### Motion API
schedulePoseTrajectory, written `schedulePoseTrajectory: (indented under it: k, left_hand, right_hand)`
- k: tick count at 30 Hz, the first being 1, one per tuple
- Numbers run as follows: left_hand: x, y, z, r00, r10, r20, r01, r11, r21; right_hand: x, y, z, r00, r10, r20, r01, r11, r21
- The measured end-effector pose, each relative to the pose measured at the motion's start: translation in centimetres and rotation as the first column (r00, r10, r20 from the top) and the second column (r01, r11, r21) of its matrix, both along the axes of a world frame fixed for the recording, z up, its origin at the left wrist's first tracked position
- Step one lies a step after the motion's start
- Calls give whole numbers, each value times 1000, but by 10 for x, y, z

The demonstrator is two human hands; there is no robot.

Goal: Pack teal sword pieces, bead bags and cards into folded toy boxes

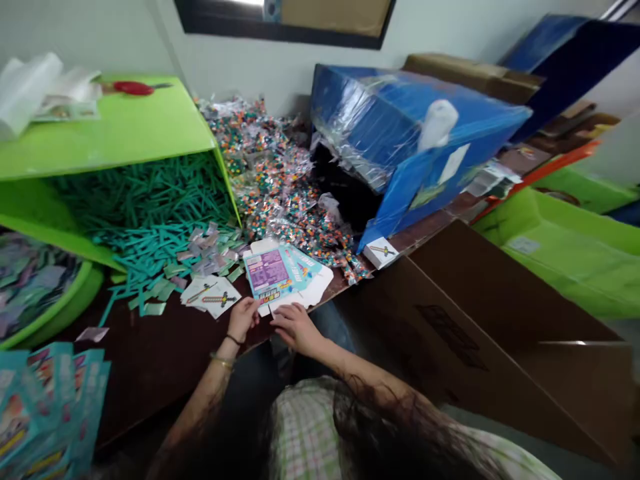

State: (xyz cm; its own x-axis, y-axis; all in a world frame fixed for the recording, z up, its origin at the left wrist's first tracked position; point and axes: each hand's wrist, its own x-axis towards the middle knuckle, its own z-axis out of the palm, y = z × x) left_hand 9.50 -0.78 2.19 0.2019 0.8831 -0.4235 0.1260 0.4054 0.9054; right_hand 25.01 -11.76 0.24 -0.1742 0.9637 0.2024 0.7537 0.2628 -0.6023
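Printed carton (pixel 270 270) lies at the centre of the frame, by the desk (pixel 170 347) edge. Left hand (pixel 243 319) holds its near corner in narrow grip; right hand (pixel 299 328) touches beside, its grip cannot be told. Light, even pressure should avoid creases.

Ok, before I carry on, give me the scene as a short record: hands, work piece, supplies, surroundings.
left hand: fingers at the cartons' near edge, grip unclear
right hand: fingers bent over the same edge, grip unclear
work piece: flat cartons, fanned out
left of cartons: sword cards
behind cards: teal sticks, spilling from a green bin
behind cartons: heap of bead packets
right of packets: blue bin, on its side
near right: large brown box
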Motion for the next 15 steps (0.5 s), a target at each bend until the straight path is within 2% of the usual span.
schedulePoseTrajectory:
  k: [3,5,6,10,13,15]
  left_hand:
    - [-15,-15,10,999,-28,35,23,991,132]
    - [-27,-33,14,999,-20,26,15,981,194]
    - [-32,-42,16,1000,-16,7,14,979,204]
    - [-43,-71,17,998,-5,-64,15,987,161]
    - [-57,-77,16,994,111,11,-111,993,-28]
    - [-74,-75,18,967,226,118,-205,964,-170]
  right_hand:
    - [21,-1,4,956,-236,-176,254,964,81]
    - [32,4,5,876,-369,-309,404,913,53]
    - [35,8,6,837,-398,-375,432,902,9]
    - [27,28,18,731,-372,-572,341,925,-166]
    - [1,35,34,739,-255,-624,212,967,-144]
    - [-17,35,42,750,-165,-640,138,986,-93]
